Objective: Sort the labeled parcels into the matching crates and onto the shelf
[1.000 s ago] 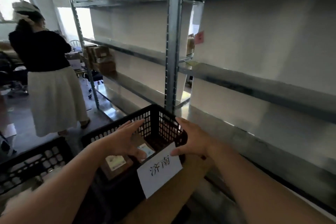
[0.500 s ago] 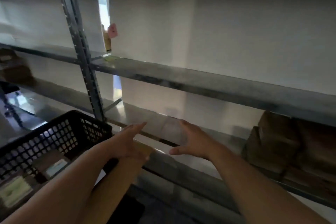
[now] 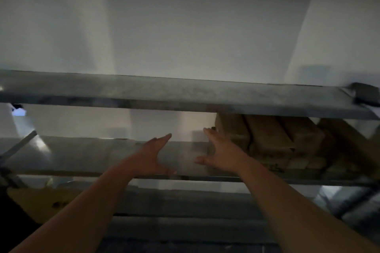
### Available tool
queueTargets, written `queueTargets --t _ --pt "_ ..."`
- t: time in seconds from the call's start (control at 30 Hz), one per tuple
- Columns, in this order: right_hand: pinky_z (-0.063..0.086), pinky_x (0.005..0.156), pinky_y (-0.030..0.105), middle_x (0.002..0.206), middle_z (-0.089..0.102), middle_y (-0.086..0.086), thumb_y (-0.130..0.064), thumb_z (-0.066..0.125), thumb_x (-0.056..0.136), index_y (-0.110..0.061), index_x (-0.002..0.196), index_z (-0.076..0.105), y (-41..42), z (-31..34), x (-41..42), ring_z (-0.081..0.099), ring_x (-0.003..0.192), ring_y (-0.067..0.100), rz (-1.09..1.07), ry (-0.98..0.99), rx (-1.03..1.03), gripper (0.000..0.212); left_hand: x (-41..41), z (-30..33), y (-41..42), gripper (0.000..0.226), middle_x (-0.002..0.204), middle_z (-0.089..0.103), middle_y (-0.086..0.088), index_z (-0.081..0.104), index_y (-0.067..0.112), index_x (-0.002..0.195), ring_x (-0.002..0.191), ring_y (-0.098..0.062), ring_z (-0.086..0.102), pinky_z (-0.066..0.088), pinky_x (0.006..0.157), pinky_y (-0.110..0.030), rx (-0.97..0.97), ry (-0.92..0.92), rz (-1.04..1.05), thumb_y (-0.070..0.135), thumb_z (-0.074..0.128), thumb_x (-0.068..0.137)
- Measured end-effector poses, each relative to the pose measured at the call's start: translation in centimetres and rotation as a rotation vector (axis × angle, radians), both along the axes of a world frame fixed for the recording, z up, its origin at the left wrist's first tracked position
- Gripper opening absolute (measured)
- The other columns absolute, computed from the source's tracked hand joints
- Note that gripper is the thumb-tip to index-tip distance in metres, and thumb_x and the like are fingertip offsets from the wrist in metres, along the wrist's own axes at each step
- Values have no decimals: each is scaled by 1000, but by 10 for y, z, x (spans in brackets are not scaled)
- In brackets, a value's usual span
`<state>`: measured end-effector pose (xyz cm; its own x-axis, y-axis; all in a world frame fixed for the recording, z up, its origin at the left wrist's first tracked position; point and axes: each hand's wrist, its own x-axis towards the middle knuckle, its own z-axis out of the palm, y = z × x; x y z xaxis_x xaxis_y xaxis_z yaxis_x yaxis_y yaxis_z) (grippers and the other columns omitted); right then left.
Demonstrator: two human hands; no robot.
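Stacking brown parcels (image 3: pixel 267 137), blurred

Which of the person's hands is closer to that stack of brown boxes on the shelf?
The right hand. Its fingertips reach the left edge of the stack of brown boxes; actual contact is too blurred to tell. The left hand hovers open farther left, over bare shelf.
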<state>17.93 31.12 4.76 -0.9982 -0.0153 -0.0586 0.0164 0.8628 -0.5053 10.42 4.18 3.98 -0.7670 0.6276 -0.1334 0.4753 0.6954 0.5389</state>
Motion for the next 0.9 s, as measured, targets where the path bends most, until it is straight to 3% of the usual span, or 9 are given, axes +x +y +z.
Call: queueTargets --t 0.13,0.23,0.33,0.4,0.47,0.53,0.63,0.77,0.9 --pt "25 126 46 174 13 -7 -102 48 61 -35 167 10 38 5 2 19 158 20 -140 -24 -31 131 -26 -7 52 127 166 12 11 5 39 159 150 -14 13 16 116 -30 34 -32 -96 81 70 59" --pt "22 127 48 175 8 -6 -96 49 66 -35 167 6 60 3 0 15 159 20 -224 -57 -7 125 -43 -11 85 112 157 19 21 7 50 152 139 0 19 13 105 -12 86 -42 -186 73 75 65" --pt "26 126 53 175 11 -5 -93 51 71 -36 167 6 76 0 -3 20 158 22 -286 -67 -7 120 -57 -15 110 118 165 14 12 6 43 158 145 -7 17 16 109 -22 89 -20 -226 77 72 65" --pt "26 126 52 175 9 -5 -91 52 76 -36 167 5 83 -2 -6 19 158 23 -315 -83 -11 116 -63 -16 123 109 158 21 18 0 64 149 136 1 22 16 103 -7 126 -3 -261 74 73 67" --pt "25 126 50 176 7 -6 -92 49 76 -36 167 4 90 -4 -9 18 159 22 -331 -100 -15 116 -68 -17 136 95 140 25 26 -4 85 123 117 9 23 19 86 6 161 8 -295 68 75 73" --pt "24 126 48 176 7 -5 -91 48 80 -34 167 4 94 -6 -15 18 159 21 -337 -93 -9 113 -70 -16 148 94 145 28 23 2 74 137 124 1 29 32 94 -10 144 34 -314 65 74 77" --pt "23 127 48 176 7 -3 -85 46 89 -32 168 4 97 -11 -25 16 159 22 -336 -76 -30 104 -77 -19 170 93 156 40 5 19 38 158 134 -18 42 38 111 -40 117 50 -291 62 70 84" --pt "21 128 49 176 0 1 -84 38 93 -30 168 0 103 -20 -42 12 160 26 -330 -113 -46 100 -81 -25 200 79 145 54 -1 24 39 157 120 -22 55 46 103 -39 145 42 -292 48 68 91" --pt "25 126 50 175 -1 9 -80 30 97 -27 168 1 108 -31 -63 18 158 35 -357 -137 -49 93 -92 -40 228 72 152 47 -7 24 42 155 130 -26 51 39 98 -27 130 33 -212 43 63 95"
